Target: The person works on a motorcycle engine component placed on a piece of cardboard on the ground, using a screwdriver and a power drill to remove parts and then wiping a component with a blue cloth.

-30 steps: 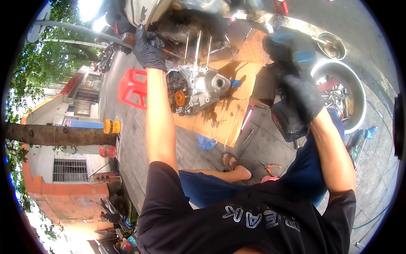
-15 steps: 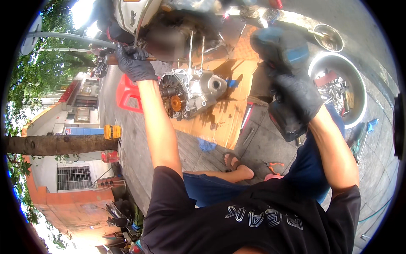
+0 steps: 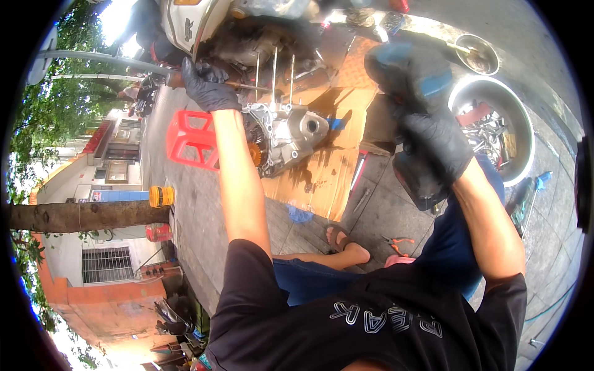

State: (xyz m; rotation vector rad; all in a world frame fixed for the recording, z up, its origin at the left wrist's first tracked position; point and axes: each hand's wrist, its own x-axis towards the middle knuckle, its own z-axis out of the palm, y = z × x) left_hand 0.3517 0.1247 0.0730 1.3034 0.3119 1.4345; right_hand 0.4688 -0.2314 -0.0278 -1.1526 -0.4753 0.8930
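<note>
My right hand (image 3: 436, 139), in a black glove, is wrapped round the grip of a blue and black cordless impact wrench (image 3: 427, 77), raised right of the cardboard; its front end is blurred. My left hand (image 3: 213, 89), also black-gloved, is closed at the upper left of an opened motorcycle engine crankcase (image 3: 291, 133). A thin brownish rod (image 3: 250, 85) sticks out from the left fingers toward the engine's upright studs (image 3: 275, 77); its exact kind cannot be made out. An orange-brown gear (image 3: 255, 153) shows in the engine's open side, partly behind my left forearm.
The engine rests on stained cardboard (image 3: 334, 191). To the right stands a metal basin (image 3: 531, 148) of tools and parts, with a smaller bowl (image 3: 492, 59) beyond. Orange-handled pliers (image 3: 399, 241) lie near my foot. A red plastic stool (image 3: 176, 145) and a motorcycle (image 3: 192, 28) are at left.
My left hand has shifted right and slightly down toward the engine studs, and the thin rod has moved with it. The right hand still holds the impact wrench in nearly the same place.
</note>
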